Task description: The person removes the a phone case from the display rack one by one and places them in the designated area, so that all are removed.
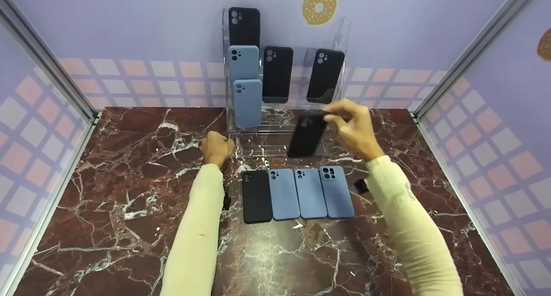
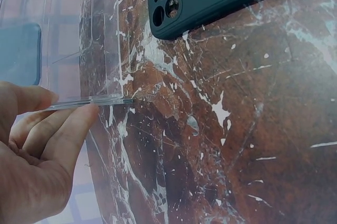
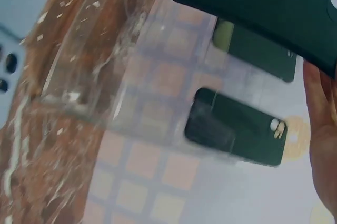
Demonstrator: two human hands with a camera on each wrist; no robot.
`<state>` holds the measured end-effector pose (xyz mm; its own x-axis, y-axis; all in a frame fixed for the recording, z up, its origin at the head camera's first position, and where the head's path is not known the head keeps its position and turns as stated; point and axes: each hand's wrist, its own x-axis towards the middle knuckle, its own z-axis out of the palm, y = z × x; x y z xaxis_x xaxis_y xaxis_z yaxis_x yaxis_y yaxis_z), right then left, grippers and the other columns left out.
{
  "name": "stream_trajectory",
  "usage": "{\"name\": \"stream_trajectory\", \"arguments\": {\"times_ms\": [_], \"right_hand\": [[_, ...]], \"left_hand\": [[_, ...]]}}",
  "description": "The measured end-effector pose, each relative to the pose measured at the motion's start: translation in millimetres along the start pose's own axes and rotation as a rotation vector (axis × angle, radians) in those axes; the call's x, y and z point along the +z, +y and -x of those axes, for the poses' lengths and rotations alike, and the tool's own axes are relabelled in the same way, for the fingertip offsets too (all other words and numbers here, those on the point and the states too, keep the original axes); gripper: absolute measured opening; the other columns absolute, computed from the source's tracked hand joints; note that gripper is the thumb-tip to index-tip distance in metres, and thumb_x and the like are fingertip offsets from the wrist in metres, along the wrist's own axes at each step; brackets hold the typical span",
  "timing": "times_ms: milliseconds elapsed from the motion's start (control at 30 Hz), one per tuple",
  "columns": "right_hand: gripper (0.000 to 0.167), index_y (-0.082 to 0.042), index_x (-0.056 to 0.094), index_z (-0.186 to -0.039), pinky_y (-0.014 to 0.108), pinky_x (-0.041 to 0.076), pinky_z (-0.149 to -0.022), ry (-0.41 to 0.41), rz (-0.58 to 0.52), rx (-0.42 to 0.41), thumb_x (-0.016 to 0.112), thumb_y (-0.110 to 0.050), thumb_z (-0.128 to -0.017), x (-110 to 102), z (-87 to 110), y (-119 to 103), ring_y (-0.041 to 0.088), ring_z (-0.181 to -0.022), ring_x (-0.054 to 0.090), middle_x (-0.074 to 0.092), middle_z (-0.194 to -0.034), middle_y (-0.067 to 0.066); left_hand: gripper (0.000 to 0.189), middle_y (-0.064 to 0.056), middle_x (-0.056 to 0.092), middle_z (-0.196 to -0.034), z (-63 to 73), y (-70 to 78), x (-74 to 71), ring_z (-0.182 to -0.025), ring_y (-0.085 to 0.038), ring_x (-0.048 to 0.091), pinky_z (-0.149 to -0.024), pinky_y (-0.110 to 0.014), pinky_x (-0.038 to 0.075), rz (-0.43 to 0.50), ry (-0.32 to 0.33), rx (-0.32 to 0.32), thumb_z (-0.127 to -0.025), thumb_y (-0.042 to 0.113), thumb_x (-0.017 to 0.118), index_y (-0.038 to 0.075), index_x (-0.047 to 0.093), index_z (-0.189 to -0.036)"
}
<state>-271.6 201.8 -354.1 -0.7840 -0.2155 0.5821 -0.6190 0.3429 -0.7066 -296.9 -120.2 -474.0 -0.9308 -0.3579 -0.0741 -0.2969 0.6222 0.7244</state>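
My right hand (image 1: 355, 128) pinches a black phone case (image 1: 306, 136) by its top end, holding it tilted in front of a clear acrylic display stand (image 1: 284, 129). In the right wrist view this case (image 3: 253, 11) crosses the top, apart from the black case (image 3: 239, 126) on the stand. My left hand (image 1: 217, 148) grips the stand's left side; the left wrist view shows thumb and fingers pinching its thin clear edge (image 2: 92, 102). On the stand, a black case (image 1: 244, 26) and two light blue cases (image 1: 243, 61) form the left column. Two more black cases (image 1: 277, 74) stand to their right.
In front of the stand, a black case (image 1: 257, 197), two light blue cases (image 1: 284, 194) and a darker blue case (image 1: 337, 192) lie in a row on the marbled table (image 1: 129, 227). Patterned panels (image 1: 482, 132) enclose the back and sides.
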Motion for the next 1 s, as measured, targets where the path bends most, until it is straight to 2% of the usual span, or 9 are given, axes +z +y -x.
{"name": "stream_trajectory", "arguments": {"times_ms": [67,200,333,467,567,700,800,1000], "right_hand": [[0.013,0.013,0.070,-0.094,0.021,0.055,-0.075,-0.028,0.031,0.035,0.071,0.017,-0.081,-11.4,7.3,1.1,0.016,-0.077,0.068,0.072,-0.092,0.026],[0.014,0.012,0.072,-0.095,0.020,0.051,-0.073,-0.063,0.114,0.111,0.072,0.016,-0.081,-35.3,19.4,16.9,0.016,-0.077,0.065,0.072,-0.093,0.026],[0.014,0.011,0.073,-0.097,0.018,0.048,-0.063,-0.101,0.170,0.215,0.072,0.013,-0.083,-59.6,31.1,52.2,0.013,-0.071,0.061,0.073,-0.095,0.027],[0.015,0.009,0.074,-0.100,0.016,0.050,-0.056,-0.147,0.188,0.322,0.073,0.010,-0.085,-81.8,42.0,85.5,0.005,-0.065,0.062,0.073,-0.099,0.026],[0.015,0.009,0.074,-0.100,0.019,0.053,-0.055,-0.190,0.197,0.371,0.072,0.009,-0.086,-94.9,48.7,99.3,0.007,-0.063,0.064,0.073,-0.096,0.025],[0.015,0.010,0.073,-0.102,0.024,0.051,-0.047,-0.255,0.201,0.453,0.071,0.007,-0.088,-108.1,58.1,111.9,0.009,-0.054,0.061,0.073,-0.088,0.024],[0.015,0.011,0.072,-0.102,0.024,0.052,-0.049,-0.309,0.205,0.490,0.070,0.007,-0.088,-115.1,65.1,119.9,0.007,-0.055,0.061,0.073,-0.087,0.024],[0.018,0.016,0.071,-0.102,0.021,0.054,-0.059,-0.386,0.220,0.508,0.071,0.006,-0.087,-122.5,76.0,134.8,0.009,-0.064,0.067,0.072,-0.091,0.030]], "left_hand": [[0.027,-0.018,0.073,-0.113,0.1,-0.6,-0.1,-0.115,-0.042,0.064,-0.106,-0.051,0.042,0.002,0.000,0.000,-0.086,0.013,0.061,0.002,0.079,-0.103],[0.029,-0.019,0.073,-0.114,0.8,-1.0,-0.3,-0.114,-0.043,0.064,-0.103,-0.052,0.045,0.004,0.004,0.004,-0.086,0.014,0.061,0.001,0.078,-0.105],[0.029,-0.020,0.072,-0.115,1.5,-0.7,-0.3,-0.114,-0.044,0.064,-0.102,-0.052,0.046,0.004,0.014,0.003,-0.085,0.013,0.061,0.001,0.078,-0.106],[0.029,-0.020,0.072,-0.114,1.7,-0.2,0.0,-0.114,-0.044,0.064,-0.102,-0.052,0.046,0.024,0.018,-0.010,-0.085,0.013,0.062,0.001,0.077,-0.106],[0.029,-0.021,0.072,-0.114,1.8,0.5,0.0,-0.115,-0.044,0.064,-0.102,-0.051,0.046,0.028,0.019,-0.015,-0.085,0.013,0.063,0.001,0.077,-0.107],[0.029,-0.020,0.072,-0.115,1.8,0.5,0.4,-0.115,-0.043,0.064,-0.102,-0.051,0.046,0.014,0.020,-0.009,-0.085,0.013,0.062,0.001,0.077,-0.107],[0.030,-0.021,0.072,-0.114,2.1,0.4,0.6,-0.114,-0.043,0.065,-0.101,-0.051,0.047,0.014,0.018,-0.006,-0.085,0.014,0.062,0.000,0.076,-0.107],[0.030,-0.021,0.072,-0.114,2.5,1.7,0.1,-0.113,-0.044,0.064,-0.101,-0.051,0.047,0.028,0.011,-0.020,-0.084,0.014,0.062,0.001,0.077,-0.107]]}}
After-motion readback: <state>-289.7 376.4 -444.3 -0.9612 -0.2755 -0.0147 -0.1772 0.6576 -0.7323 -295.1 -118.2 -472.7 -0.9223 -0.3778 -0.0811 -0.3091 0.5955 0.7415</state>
